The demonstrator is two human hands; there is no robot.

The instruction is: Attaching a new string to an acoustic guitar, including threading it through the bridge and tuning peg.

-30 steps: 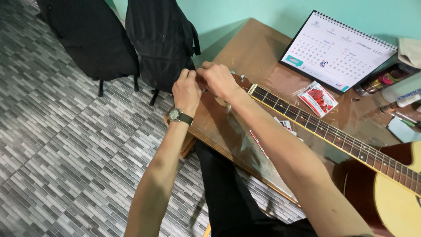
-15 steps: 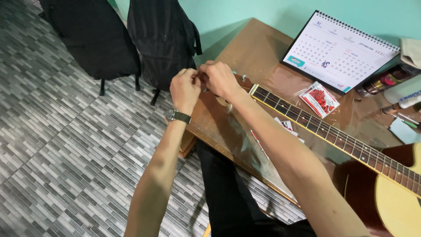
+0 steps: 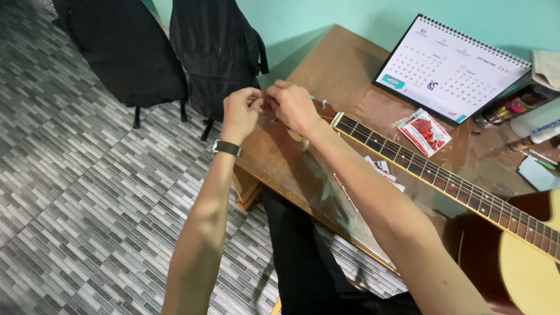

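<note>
Lying across the brown wooden table (image 3: 326,64), the acoustic guitar's dark headstock (image 3: 319,108) is pinched by left hand (image 3: 240,112) and right hand (image 3: 293,106); fingers closed at its far-left end; stiff, fragile; best held by the neck.

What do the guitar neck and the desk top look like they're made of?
The guitar neck looks like dark wood with pale metal frets crossing it. The desk top looks like brown wood or veneer under a glossy clear sheet, judging by its glare and the papers beneath; which one is unclear. Both hands work at the headstock.
</note>
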